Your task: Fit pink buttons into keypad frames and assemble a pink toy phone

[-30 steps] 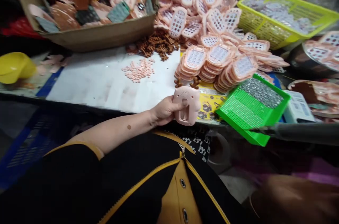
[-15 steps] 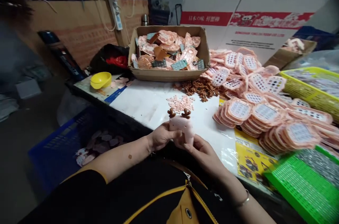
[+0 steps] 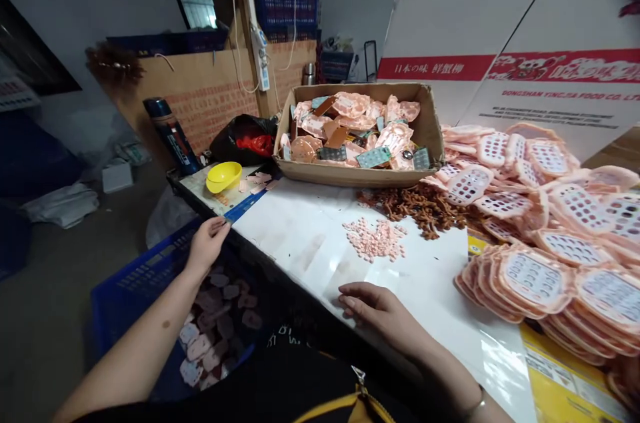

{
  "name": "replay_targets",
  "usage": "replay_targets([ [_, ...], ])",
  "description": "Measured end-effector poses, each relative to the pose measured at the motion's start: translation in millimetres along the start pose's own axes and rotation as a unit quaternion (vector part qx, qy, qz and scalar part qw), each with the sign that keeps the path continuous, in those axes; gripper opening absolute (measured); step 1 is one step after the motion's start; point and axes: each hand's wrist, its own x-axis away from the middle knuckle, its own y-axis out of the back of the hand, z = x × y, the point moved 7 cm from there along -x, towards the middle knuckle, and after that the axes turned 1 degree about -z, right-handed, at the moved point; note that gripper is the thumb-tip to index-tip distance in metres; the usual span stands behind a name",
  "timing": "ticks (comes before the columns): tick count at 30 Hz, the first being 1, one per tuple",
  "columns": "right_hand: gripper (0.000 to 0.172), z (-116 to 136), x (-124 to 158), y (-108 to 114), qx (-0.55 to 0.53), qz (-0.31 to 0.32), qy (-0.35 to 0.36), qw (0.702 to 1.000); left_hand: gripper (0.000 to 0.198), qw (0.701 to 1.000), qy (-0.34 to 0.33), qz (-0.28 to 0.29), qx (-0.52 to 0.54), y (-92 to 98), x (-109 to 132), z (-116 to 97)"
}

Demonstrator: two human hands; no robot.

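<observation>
My left hand [image 3: 207, 246] is out at the left, over the near side of the blue crate [image 3: 135, 283] and close to the table edge. Its fingers are loosely bent and somewhat apart, with no object visible in them. Pink pieces [image 3: 200, 346] lie in that crate below. Over the front edge of the white sheet [image 3: 310, 263], my right hand [image 3: 375, 309] hangs open with relaxed fingers. Beyond it are a pile of small pink bits [image 3: 375, 239] and a heap of brown antler-shaped parts [image 3: 425, 209].
A cardboard box [image 3: 360, 173] of pink pieces and cards stands at the back. Stacked pink trays with dotted sheets [image 3: 535, 283] fill the right side. At the left are a yellow bowl [image 3: 224, 176], a black bag [image 3: 240, 136] and a dark cylinder [image 3: 173, 136].
The pink piece with brown antlers has left both hands and is no longer discernible. My left hand moved left over the crate, my right opened above the sheet. The view turned and lifted.
</observation>
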Motion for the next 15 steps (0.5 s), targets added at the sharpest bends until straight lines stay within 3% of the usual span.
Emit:
replay_targets([
  [2,0.068,-0.7,-9.5,-0.5,-0.021,0.008,-0.017,1.000,0.041,0.996,-0.084,0.004,-0.011,-43.5,-19.4,-46.7],
  [5,0.071,-6.5,-16.8,4.8,-0.078,-0.002,-0.033,0.996,0.043,0.974,-0.219,0.047,-0.039,-121.1,-44.7,-135.0],
  [10,0.060,-27.1,-17.8,11.0,-0.230,-0.009,-0.023,0.973,0.053,0.896,-0.404,0.124,-0.139,-235.3,-77.0,-277.0],
  [14,0.056,-34.6,-22.7,7.0,-0.314,0.034,-0.035,0.948,0.074,0.846,-0.452,0.155,-0.236,-295.9,-106.2,-346.7],
  [15,0.056,-33.2,-24.2,7.5,-0.317,0.043,-0.036,0.947,0.077,0.801,-0.469,0.157,-0.338,-311.2,-111.5,-355.0],
])
